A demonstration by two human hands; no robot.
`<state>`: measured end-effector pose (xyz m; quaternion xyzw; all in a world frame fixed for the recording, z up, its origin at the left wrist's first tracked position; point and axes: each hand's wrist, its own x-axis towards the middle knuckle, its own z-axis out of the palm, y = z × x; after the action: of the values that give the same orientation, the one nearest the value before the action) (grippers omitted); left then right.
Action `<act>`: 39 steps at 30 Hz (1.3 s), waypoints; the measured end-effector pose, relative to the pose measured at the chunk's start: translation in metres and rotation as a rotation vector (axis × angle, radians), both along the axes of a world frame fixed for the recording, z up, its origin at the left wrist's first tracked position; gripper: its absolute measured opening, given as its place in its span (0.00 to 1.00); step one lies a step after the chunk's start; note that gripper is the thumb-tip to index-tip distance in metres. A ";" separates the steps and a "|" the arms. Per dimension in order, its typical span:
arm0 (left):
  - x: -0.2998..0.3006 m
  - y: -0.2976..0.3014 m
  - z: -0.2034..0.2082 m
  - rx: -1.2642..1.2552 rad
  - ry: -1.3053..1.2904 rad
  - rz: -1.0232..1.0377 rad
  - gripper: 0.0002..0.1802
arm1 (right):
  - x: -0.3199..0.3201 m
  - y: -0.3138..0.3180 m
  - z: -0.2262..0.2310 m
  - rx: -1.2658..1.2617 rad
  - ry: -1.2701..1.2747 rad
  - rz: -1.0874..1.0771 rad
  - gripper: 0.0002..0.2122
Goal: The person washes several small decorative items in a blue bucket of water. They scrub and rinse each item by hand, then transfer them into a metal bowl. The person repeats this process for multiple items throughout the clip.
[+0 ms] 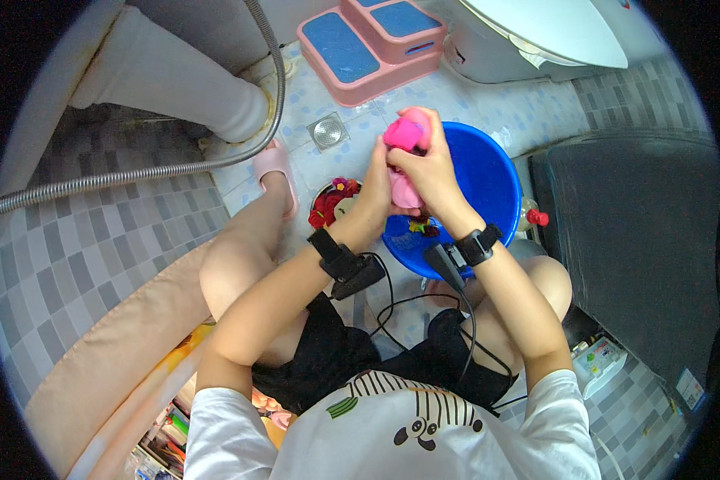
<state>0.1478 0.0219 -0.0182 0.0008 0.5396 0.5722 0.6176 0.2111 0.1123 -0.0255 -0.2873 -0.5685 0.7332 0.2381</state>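
Both of my hands are closed around a bunch of pink artificial flowers [406,192], held above the left part of a blue basin [488,180]. My left hand [374,188] grips the bunch from the left. My right hand [432,164] wraps over it from the right, its fingers covering part of the petals. Small yellow, green and dark red pieces [424,228] show below my hands, against the basin; whether they belong to the bunch I cannot tell. Left of my left hand, a round container holds red flowers [325,206] with a small yellow one on top, partly hidden by my wrist.
A pink step stool [364,90] with blue treads stands at the far side, near a floor drain [328,131]. A metal hose [192,168] crosses the left. Right of the basin are a red-capped bottle [536,217] and a dark panel [632,240]. Cables hang from my wrist straps.
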 end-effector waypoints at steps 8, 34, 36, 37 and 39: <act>-0.057 0.000 0.001 0.110 0.004 0.321 0.42 | -0.052 -0.019 0.004 0.153 -0.020 0.040 0.23; -0.071 0.021 -0.039 0.051 0.504 0.258 0.50 | -0.104 -0.019 0.007 -0.096 -0.088 -0.306 0.20; -0.071 0.017 -0.036 -0.048 0.484 0.105 0.52 | -0.101 -0.018 0.003 -0.061 -0.138 -0.350 0.20; -0.071 0.016 -0.034 -0.101 0.470 0.027 0.53 | -0.100 -0.017 0.001 -0.054 -0.160 -0.358 0.20; -0.071 0.015 -0.030 -0.173 0.462 -0.057 0.56 | -0.097 -0.016 -0.003 -0.034 -0.227 -0.377 0.20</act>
<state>0.0769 0.0369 -0.0480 0.0938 0.7135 0.4908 0.4912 0.1139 0.0960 -0.0286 -0.4732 -0.5155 0.6482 0.3003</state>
